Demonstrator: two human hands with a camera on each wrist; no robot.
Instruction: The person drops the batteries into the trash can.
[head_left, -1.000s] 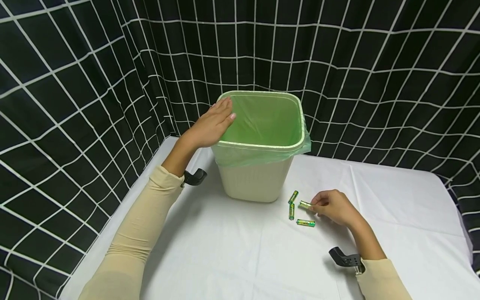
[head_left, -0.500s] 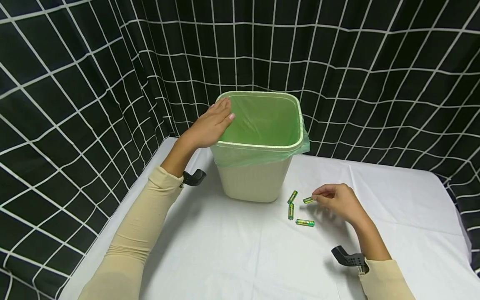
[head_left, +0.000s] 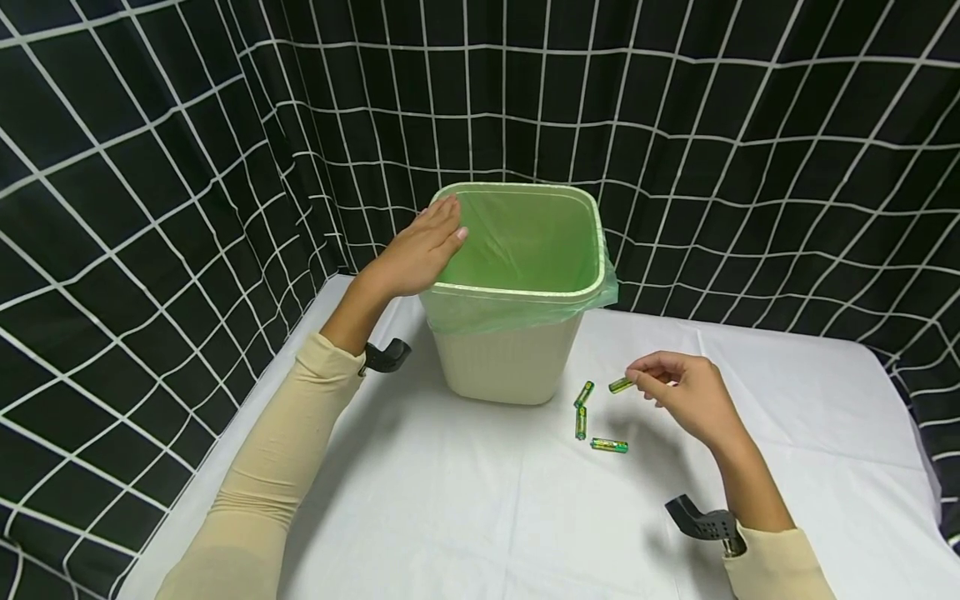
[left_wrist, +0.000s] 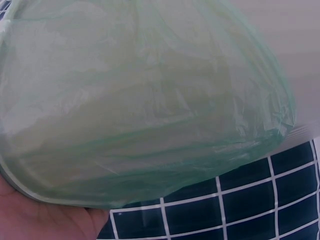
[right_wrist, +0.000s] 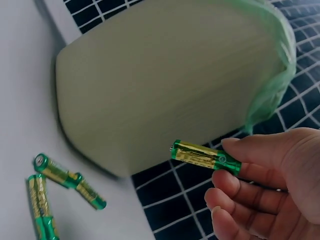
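Note:
My right hand (head_left: 686, 392) pinches a green and gold battery (right_wrist: 200, 156) between thumb and fingertips, held up over the white cloth. Three more such batteries lie on the cloth to its left: one slanted battery (head_left: 584, 393), one pointing toward me (head_left: 581, 422) and one lying crosswise (head_left: 609, 446). A cream waste bin (head_left: 510, 358) stands behind them, lined with a thin green bag (head_left: 525, 233) folded over its rim. My left hand (head_left: 420, 250) rests on the bin's left rim, fingers extended. In the left wrist view part of that hand (left_wrist: 50, 217) shows against the rim.
A white cloth (head_left: 450, 500) covers the table. Black curtains (head_left: 750, 167) with a white grid hang behind and at the left. A dark wrist mount (head_left: 705, 521) sticks out from the right sleeve, another wrist mount (head_left: 387, 356) from the left.
My right hand has lifted the battery off the cloth, rising away from the other three. My left hand stays on the rim, and the bin has not moved.

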